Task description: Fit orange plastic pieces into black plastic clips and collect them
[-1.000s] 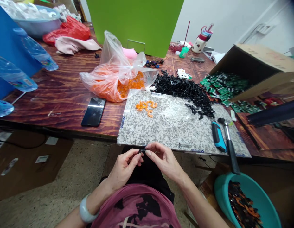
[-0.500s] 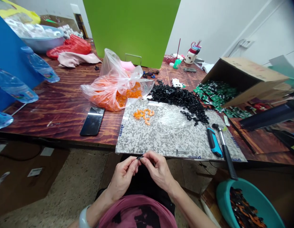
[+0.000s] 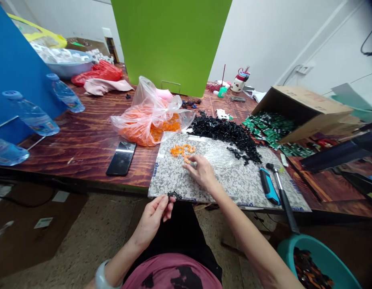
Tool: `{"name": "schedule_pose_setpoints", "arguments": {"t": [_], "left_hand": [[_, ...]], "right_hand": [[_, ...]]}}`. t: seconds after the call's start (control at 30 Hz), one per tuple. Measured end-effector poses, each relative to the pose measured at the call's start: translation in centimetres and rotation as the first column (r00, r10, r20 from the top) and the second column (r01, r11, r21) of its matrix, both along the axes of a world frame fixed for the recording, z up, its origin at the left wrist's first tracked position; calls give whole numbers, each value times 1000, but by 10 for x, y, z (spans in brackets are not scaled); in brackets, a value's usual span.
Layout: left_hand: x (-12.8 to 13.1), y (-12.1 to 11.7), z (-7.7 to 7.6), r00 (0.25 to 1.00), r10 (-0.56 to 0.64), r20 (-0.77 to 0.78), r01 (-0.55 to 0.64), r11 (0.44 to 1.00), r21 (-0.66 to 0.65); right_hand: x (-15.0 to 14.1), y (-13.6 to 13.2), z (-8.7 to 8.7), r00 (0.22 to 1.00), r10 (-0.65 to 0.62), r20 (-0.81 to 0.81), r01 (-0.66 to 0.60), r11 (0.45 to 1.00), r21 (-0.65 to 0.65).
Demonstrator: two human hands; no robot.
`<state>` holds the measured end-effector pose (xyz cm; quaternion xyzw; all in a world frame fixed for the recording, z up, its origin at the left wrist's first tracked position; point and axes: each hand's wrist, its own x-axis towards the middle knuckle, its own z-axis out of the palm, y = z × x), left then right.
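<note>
My left hand pinches a small black plastic clip at the near edge of the speckled granite slab. My right hand lies on the slab with fingers stretched toward a small heap of orange plastic pieces, its fingertips just short of them. A pile of black clips lies at the slab's far side.
A clear bag of orange pieces and a phone lie left of the slab. A hammer and a blue-handled tool rest at its right end. A teal basin stands below right. A cardboard box spills green packets. Water bottles lie far left.
My right hand left the black clip and reached forward over the slab to the orange pieces. My left hand kept the clip. The camera tilted up.
</note>
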<state>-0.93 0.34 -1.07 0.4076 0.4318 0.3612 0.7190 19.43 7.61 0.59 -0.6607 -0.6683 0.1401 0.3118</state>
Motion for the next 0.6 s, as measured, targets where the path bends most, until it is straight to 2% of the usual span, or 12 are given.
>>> {"name": "schedule_pose_setpoints", "arguments": {"t": [0.13, 0.27, 0.4, 0.6], "left_hand": [[-3, 0, 5, 997, 24, 67, -21, 999, -50], [-6, 0, 5, 993, 38, 116, -27, 995, -96], [-6, 3, 3, 989, 52, 138, -37, 994, -105], [-4, 5, 3, 990, 42, 131, -29, 995, -96]], "right_hand": [[7, 26, -13, 998, -46, 43, 47, 999, -18], [10, 24, -14, 999, -30, 26, 30, 1000, -6], [13, 3, -5, 999, -28, -36, 29, 999, 43], [6, -47, 13, 989, 24, -145, -18, 999, 39]]}}
